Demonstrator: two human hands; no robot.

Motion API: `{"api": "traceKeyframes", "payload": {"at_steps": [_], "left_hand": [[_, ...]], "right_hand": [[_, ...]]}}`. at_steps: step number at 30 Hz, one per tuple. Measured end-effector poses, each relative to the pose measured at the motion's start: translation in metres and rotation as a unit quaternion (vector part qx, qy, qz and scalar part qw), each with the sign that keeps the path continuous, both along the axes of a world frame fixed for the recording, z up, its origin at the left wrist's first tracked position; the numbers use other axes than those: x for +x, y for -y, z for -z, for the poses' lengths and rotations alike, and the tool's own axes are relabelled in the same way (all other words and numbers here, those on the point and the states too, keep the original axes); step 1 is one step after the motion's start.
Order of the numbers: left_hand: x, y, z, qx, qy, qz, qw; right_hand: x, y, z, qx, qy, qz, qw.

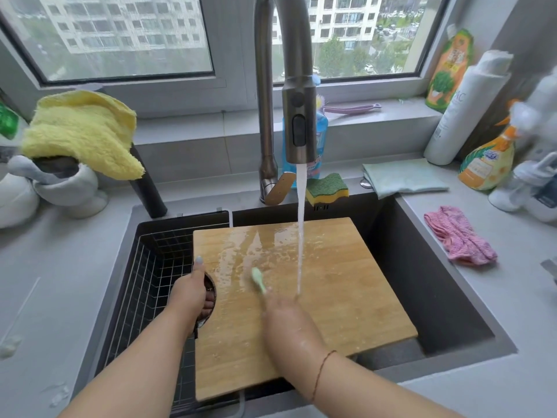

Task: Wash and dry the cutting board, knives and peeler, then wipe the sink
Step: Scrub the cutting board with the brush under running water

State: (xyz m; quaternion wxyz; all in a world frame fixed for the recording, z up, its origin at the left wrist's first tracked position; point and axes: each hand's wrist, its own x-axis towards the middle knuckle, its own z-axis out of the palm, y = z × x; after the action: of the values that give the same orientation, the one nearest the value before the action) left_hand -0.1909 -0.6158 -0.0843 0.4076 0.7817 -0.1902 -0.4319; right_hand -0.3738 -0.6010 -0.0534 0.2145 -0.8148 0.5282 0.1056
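Note:
A wet wooden cutting board point(340, 285) lies tilted across the dark sink point(422, 267), under the running tap point(297, 122). My left hand point(191, 292) grips the board's left edge, fingers curled through its handle hole and thumb on top. My right hand point(286, 321) holds a pale green handled tool point(258, 279), possibly the peeler, whose tip rests on the board beside the water stream. Blur hides how the right fingers lie. No knives are visible.
A wire basket point(150, 267) fills the sink's left side. A yellow-green sponge point(327, 188), a pale green cloth point(404, 178) and a pink cloth point(459, 236) lie at the right. A yellow towel point(84, 134) hangs at the left. Bottles point(485, 164) stand at the right.

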Motion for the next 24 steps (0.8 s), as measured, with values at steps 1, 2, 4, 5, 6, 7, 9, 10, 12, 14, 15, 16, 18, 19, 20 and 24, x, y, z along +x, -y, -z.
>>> {"api": "traceKeyframes", "payload": {"at_steps": [1, 2, 4, 5, 6, 7, 9, 10, 12, 14, 15, 16, 18, 19, 20, 24], "left_hand": [[0.000, 0.000, 0.001, 0.002, -0.003, -0.003, 1.000], [0.000, 0.000, 0.002, 0.005, -0.004, -0.004, 1.000], [0.001, 0.001, 0.005, 0.010, -0.003, -0.005, 1.000], [0.001, 0.001, 0.006, 0.011, 0.000, -0.005, 1.000], [0.002, 0.001, 0.007, 0.012, 0.003, -0.004, 1.000], [0.003, 0.000, 0.008, 0.013, 0.002, -0.003, 1.000], [0.005, 0.000, 0.009, 0.016, 0.003, -0.002, 1.000], [0.005, 0.000, 0.009, 0.018, 0.003, -0.001, 1.000], [0.006, 0.001, 0.009, 0.017, -0.001, 0.001, 1.000], [0.007, 0.001, 0.009, 0.007, -0.010, 0.002, 1.000], [0.007, 0.001, 0.009, 0.004, -0.014, 0.002, 1.000], [0.007, 0.001, 0.008, 0.005, -0.014, 0.002, 1.000], [0.006, 0.001, 0.008, 0.007, -0.015, 0.001, 1.000], [0.006, 0.001, 0.007, 0.008, -0.014, 0.001, 1.000], [0.005, 0.001, 0.006, 0.009, -0.012, 0.002, 1.000], [0.003, 0.001, 0.002, 0.005, -0.008, 0.001, 1.000]], "right_hand": [[0.007, -0.002, 0.000, -0.004, 0.002, -0.026, 1.000], [0.010, -0.002, -0.001, -0.003, 0.006, -0.028, 1.000], [0.004, 0.007, 0.006, 0.017, 0.037, 0.007, 0.999], [-0.006, 0.014, 0.009, 0.045, 0.067, 0.053, 0.995], [-0.020, 0.021, 0.010, 0.061, 0.100, 0.092, 0.989], [-0.035, 0.028, 0.011, 0.060, 0.122, 0.133, 0.982], [-0.068, 0.053, 0.012, -0.009, 0.082, 0.139, 0.987], [-0.086, 0.068, 0.012, -0.041, 0.059, 0.171, 0.983], [-0.118, 0.092, 0.008, -0.065, 0.003, 0.223, 0.973], [-0.134, 0.102, 0.011, -0.067, -0.059, 0.230, 0.969], [-0.134, 0.099, 0.011, -0.064, -0.073, 0.230, 0.968], [-0.128, 0.089, 0.010, -0.051, -0.075, 0.229, 0.969], [-0.107, 0.063, 0.006, -0.009, -0.048, 0.221, 0.974], [-0.092, 0.049, 0.004, 0.008, -0.026, 0.213, 0.977], [-0.076, 0.035, 0.001, 0.015, -0.012, 0.194, 0.981], [-0.008, 0.005, -0.004, 0.032, 0.038, 0.079, 0.996]]}}
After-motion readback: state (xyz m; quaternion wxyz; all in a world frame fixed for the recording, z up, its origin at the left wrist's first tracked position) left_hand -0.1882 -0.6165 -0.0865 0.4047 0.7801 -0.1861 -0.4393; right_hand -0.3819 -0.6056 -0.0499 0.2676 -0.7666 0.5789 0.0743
